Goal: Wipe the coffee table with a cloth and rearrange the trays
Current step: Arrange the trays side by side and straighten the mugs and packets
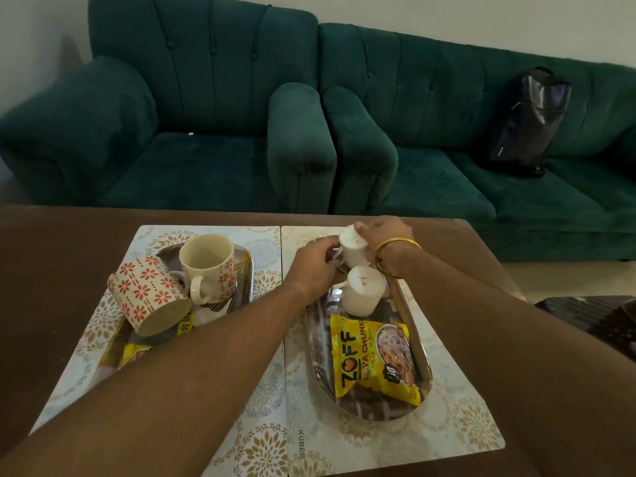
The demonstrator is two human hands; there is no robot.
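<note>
Two steel trays sit on patterned placemats on the brown coffee table (51, 270). On the right tray (418, 342) lie a yellow snack packet (373, 359) and a white cup (363, 290) tipped on its side. At that tray's far end, both hands hold a second white cup (352, 247). My left hand (315, 266) pinches its handle, and my right hand (385, 239), with a gold bangle on the wrist, grips its body. The left tray (242, 270) carries two red-flowered mugs, one upright (208, 266) and one on its side (148, 294). No cloth is visible.
A green armchair (179, 132) and a green sofa (481, 149) stand behind the table. A black bag (526, 122) rests on the sofa. A dark object (592, 321) sits at the right edge, beyond the table's corner. Another yellow packet (134, 349) lies partly under my left arm.
</note>
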